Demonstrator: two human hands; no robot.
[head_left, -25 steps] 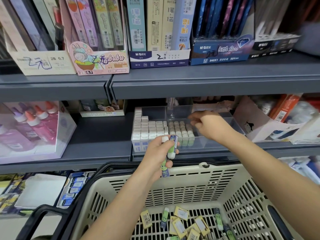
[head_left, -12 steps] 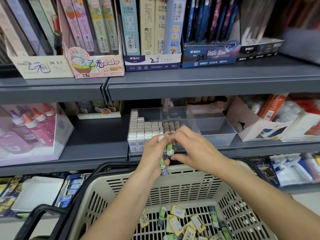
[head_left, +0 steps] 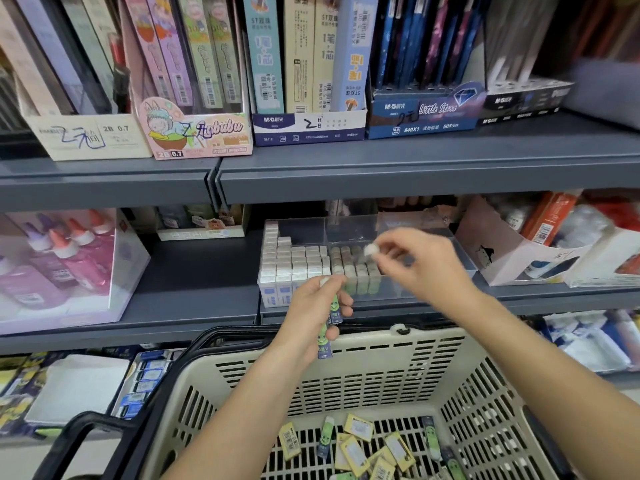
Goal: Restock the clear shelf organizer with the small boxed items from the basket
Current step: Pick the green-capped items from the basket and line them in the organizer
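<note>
Clear organizer [head_left: 301,227] stands at the shelf [head_left: 194,271] front edge, its left compartments packed. Right hand [head_left: 420,268] pinches one small box [head_left: 370,250] between thumb and fingertips above the organizer's middle row. Left hand [head_left: 311,306] has its fingers curled around green boxes [head_left: 325,341] over the basket [head_left: 381,344] far rim.

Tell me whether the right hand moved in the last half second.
Yes: the right hand went from the left hand back and rightward over the clear organizer, pinching a small box.
</note>
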